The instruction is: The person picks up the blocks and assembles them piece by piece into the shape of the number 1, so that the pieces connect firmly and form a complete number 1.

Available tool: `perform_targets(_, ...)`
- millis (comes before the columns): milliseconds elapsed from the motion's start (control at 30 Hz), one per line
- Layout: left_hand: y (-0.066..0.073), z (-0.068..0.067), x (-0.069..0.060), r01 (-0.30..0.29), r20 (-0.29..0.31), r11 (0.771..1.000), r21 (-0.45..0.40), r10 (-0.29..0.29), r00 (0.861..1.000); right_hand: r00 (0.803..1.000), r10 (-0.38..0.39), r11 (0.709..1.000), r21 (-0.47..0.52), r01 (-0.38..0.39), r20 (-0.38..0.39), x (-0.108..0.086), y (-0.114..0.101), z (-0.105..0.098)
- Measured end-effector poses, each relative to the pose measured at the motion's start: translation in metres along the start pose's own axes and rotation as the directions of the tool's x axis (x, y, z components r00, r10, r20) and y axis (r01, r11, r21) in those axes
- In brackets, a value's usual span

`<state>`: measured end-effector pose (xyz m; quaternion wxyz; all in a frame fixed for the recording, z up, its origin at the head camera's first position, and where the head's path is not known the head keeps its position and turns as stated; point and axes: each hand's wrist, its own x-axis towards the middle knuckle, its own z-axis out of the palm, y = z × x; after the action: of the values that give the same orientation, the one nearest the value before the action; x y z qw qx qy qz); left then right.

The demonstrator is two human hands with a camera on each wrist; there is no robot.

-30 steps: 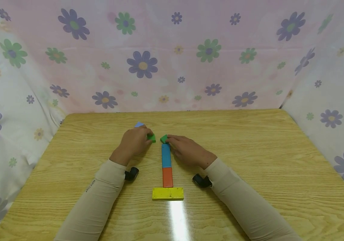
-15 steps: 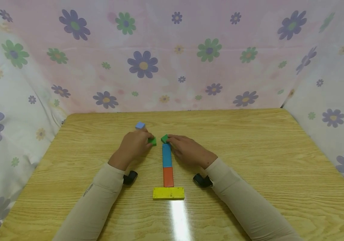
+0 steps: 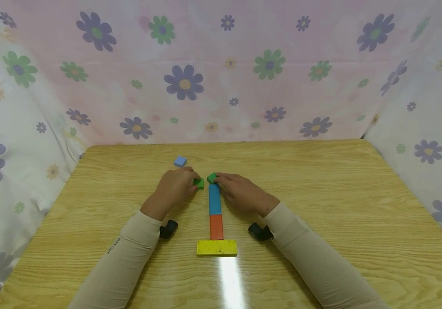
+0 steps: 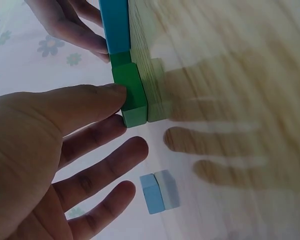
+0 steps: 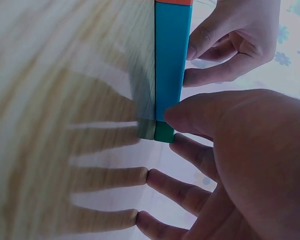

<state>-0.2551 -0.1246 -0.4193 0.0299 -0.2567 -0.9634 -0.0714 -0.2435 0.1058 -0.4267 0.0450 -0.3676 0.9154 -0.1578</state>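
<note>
My left hand point(image 3: 174, 186) pinches a small green block point(image 3: 200, 183) between thumb and index finger, just left of the upper end of a row of blocks. In the left wrist view the thumb lies on that green block point(image 4: 131, 90), its other fingers spread apart. With thumb and index finger, my right hand point(image 3: 245, 193) holds a second green block point(image 3: 211, 177) at the far end of a long blue block point(image 3: 214, 199). A narrow gap separates the two green blocks in the head view. An orange-red block point(image 3: 216, 227) adjoins the blue one, and a yellow block point(image 3: 217, 249) lies crosswise below.
A light blue block point(image 3: 180, 161) lies alone beyond my left hand, towards the back of the wooden table point(image 3: 321, 180). Flowered cloth point(image 3: 221, 86) hangs behind and at both sides. Black wrist pieces point(image 3: 260, 231) protrude below both sleeves.
My left hand has moved slightly nearer and to the right with its green block, closing towards the row. The light blue block is now uncovered. My right hand has stayed in place.
</note>
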Motion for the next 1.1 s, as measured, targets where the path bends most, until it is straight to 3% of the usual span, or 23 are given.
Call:
perform_targets(400, 0.003, -0.0006, 0.0013, 0.007, 0.047, 1.0, -0.028, -0.006, 0.999, 1.0, -0.012, 1.0, -0.005, 0.012, -0.011, 0.0, 0.0012, 0.0008)
perform_targets(1100, 0.005, -0.0016, 0.0006, -0.037, 0.023, 0.999, -0.038, 0.038, 0.999, 1.0, -0.009, 1.0, -0.011, 0.009, -0.003, 0.0001, 0.0004, 0.0003)
